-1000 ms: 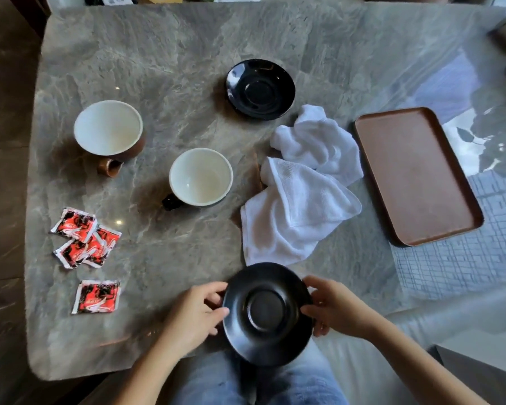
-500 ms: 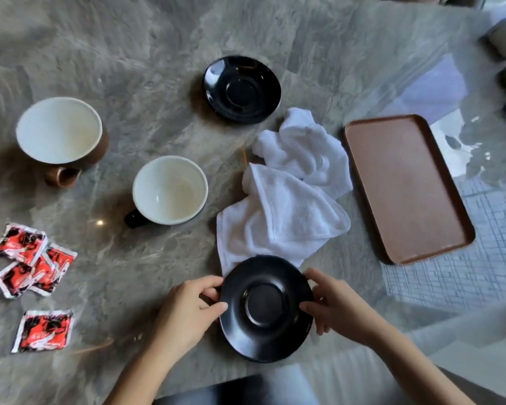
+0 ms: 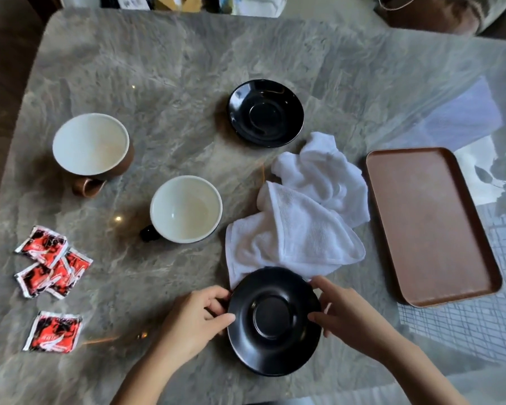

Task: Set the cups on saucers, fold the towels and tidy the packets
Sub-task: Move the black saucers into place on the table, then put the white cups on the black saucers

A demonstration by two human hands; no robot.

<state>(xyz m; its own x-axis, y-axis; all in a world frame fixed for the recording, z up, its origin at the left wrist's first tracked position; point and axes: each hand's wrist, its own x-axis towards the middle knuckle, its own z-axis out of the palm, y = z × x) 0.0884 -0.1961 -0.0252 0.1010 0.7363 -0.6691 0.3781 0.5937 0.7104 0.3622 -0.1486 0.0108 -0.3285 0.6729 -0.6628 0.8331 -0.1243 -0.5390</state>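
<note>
Both hands hold a black saucer (image 3: 273,321) by its rim near the table's front edge: my left hand (image 3: 196,320) on its left side, my right hand (image 3: 348,314) on its right. Its far rim overlaps the crumpled white towels (image 3: 301,217). A second black saucer (image 3: 265,113) lies farther back. A black cup with a white inside (image 3: 186,209) stands left of the towels. A brown cup (image 3: 91,150) stands farther left. Several red packets (image 3: 51,267) lie scattered at the left, one apart (image 3: 53,331).
A brown rectangular tray (image 3: 430,223) lies at the right on the grey marble table (image 3: 158,83). Beyond the far edge stand boxes and a brown bag. The table's right part reflects a window.
The saucer in my hands has moved from over the table's front edge onto the table, up against the towels. The camera view has shifted.
</note>
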